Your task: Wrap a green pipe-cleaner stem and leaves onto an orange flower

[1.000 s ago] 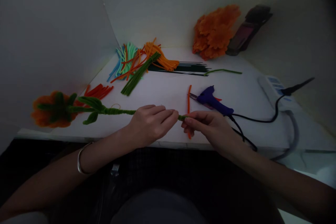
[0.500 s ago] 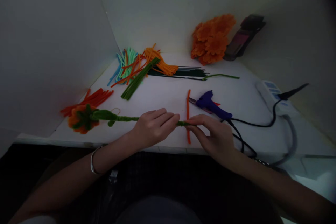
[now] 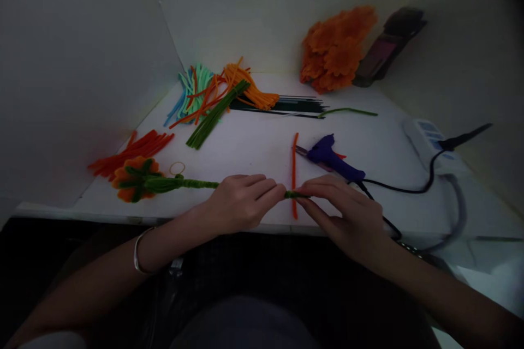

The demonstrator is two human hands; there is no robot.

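A pipe-cleaner flower (image 3: 123, 180) with orange petals and a green base lies sideways across the front of the table, its fuzzy green stem (image 3: 200, 184) running to the right. My left hand (image 3: 248, 204) is closed around the middle of that stem. At the stem's right end, the thumb and fingers of my right hand (image 3: 344, 212) pinch the green tip. Beneath the stem, between both hands, an orange pipe cleaner (image 3: 293, 163) lies on the table. The nozzle of a blue glue gun (image 3: 333, 159) points at it from the right.
Red pipe cleaners (image 3: 139, 148) lie at the left. Farther back are green pipe cleaners (image 3: 215, 119), orange pipe cleaners (image 3: 256, 90), teal pipe cleaners (image 3: 196, 90) and dark stem wires (image 3: 295, 104). Orange flowers (image 3: 338, 52) stand at the back right. A power strip (image 3: 429, 142) and black cable (image 3: 403, 190) are at right.
The flower has rolled so its green underside faces me more. Both hands have shifted slightly right along with the stem. The camera view has moved a little.
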